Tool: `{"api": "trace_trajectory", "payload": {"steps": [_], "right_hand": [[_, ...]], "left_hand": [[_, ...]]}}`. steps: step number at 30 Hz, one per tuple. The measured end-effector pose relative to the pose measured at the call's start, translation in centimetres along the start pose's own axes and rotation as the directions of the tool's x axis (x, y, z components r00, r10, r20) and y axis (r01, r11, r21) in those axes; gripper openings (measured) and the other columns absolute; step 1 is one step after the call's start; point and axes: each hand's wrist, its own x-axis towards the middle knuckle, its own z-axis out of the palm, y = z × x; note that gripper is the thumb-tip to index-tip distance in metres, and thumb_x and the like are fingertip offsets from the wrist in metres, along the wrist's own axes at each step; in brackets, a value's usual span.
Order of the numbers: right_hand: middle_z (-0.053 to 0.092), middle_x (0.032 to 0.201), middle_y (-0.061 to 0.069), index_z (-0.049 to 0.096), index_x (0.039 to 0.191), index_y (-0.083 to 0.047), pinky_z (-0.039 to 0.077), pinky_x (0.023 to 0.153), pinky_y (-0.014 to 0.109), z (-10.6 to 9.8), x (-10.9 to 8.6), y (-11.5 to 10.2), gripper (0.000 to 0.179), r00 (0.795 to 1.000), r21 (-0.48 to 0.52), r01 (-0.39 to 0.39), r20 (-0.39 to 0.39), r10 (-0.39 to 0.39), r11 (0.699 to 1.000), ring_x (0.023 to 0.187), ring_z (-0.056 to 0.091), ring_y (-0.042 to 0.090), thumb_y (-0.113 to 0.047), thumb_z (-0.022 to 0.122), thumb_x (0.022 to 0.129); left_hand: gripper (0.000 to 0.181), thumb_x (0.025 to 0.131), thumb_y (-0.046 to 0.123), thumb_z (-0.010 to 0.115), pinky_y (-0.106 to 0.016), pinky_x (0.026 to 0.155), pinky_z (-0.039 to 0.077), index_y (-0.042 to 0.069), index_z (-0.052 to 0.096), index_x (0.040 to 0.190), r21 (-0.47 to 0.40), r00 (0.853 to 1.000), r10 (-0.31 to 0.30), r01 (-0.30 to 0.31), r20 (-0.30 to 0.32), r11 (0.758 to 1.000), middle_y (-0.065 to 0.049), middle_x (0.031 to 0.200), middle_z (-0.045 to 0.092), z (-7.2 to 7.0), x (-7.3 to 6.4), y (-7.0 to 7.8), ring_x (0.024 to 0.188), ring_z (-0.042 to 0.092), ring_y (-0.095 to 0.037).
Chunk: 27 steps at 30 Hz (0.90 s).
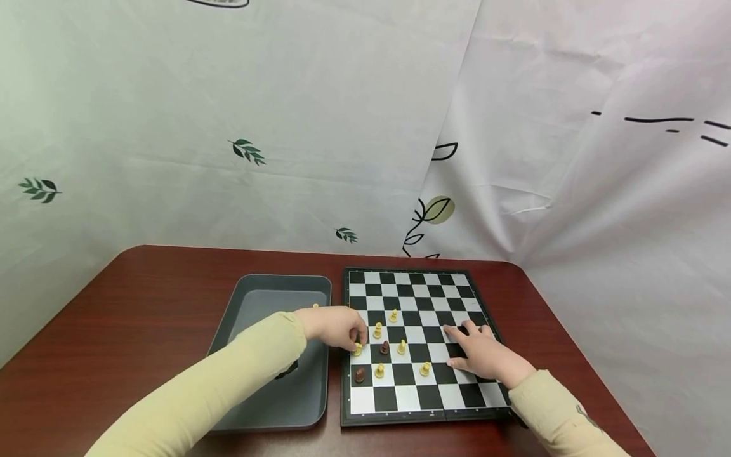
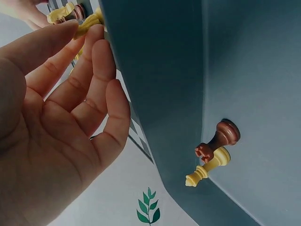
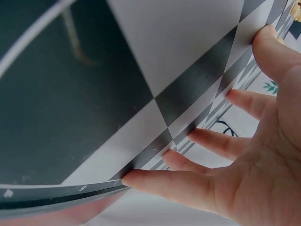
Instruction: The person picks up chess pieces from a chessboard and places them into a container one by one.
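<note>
At the left side of the checkered chessboard (image 1: 407, 398), my left hand (image 1: 337, 327) pinches a yellow chess piece (image 1: 358, 350) between thumb and fingertips. The left wrist view shows this yellow piece (image 2: 89, 23) at the thumb tip, its upper part cut by the tray wall. Close by on the board stand a dark brown piece (image 1: 384, 348), another brown piece (image 1: 360, 375) and several yellow pieces (image 1: 377, 330). My right hand (image 1: 485, 355) rests on the right part of the board, fingers spread and fingertips on the squares, holding nothing.
A grey tray (image 1: 297, 409) lies left of the board, under my left forearm. In it are a brown rook (image 2: 223, 134) and a yellow piece (image 2: 209, 167) side by side. Both stand on a reddish-brown table (image 1: 85, 317), with a patterned cloth (image 1: 320, 127) hanging behind.
</note>
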Motion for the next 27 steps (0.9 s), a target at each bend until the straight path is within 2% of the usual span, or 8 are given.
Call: {"api": "trace_trajectory", "payload": {"steps": [6,14,23,27], "right_hand": [[0.042,0.131,0.027,0.047,0.136,-0.008,0.045,0.085,0.056,0.0,0.0,-0.1,0.063,1.0,-0.002,0.0,-0.003,0.0,1.0,0.11,0.044,0.051,-0.035,0.069,0.083],[0.042,0.132,0.028,0.048,0.135,-0.008,0.045,0.086,0.057,-0.1,-0.1,-0.2,0.063,1.0,0.001,-0.003,-0.002,0.003,1.0,0.11,0.044,0.051,-0.035,0.069,0.083],[0.04,0.133,0.029,0.047,0.136,-0.007,0.045,0.085,0.057,-0.2,-0.1,-0.2,0.063,1.0,0.02,-0.011,0.009,0.011,1.0,0.114,0.041,0.054,-0.036,0.069,0.084],[0.039,0.135,0.03,0.046,0.137,-0.007,0.044,0.086,0.058,-0.2,-0.1,-0.2,0.064,1.0,0.027,-0.017,0.013,0.017,0.999,0.117,0.039,0.055,-0.036,0.068,0.083]], "left_hand": [[0.007,0.087,0.006,0.065,-0.02,0.057,0.036,0.012,0.068,0.086,0.0,1.0,0.016,-0.016,0.013,1.0,0.007,0.064,0.049,0.1,0.0,-0.2,0.059,0.043,-0.005],[0.008,0.086,0.006,0.066,-0.019,0.055,0.036,0.013,0.068,0.083,0.002,0.999,0.036,-0.036,-0.002,0.999,0.008,0.062,0.05,0.4,0.1,-0.5,0.058,0.043,-0.003],[0.006,0.085,0.007,0.067,-0.02,0.055,0.034,0.012,0.068,0.084,0.017,0.998,0.015,-0.014,-0.059,1.0,0.008,0.058,0.045,-0.4,-0.3,-0.2,0.056,0.04,-0.005],[0.005,0.085,0.006,0.067,-0.02,0.055,0.034,0.011,0.067,0.084,0.013,0.997,0.032,-0.031,-0.076,0.999,0.007,0.058,0.043,-0.8,-0.6,-0.2,0.056,0.04,-0.005]]}}
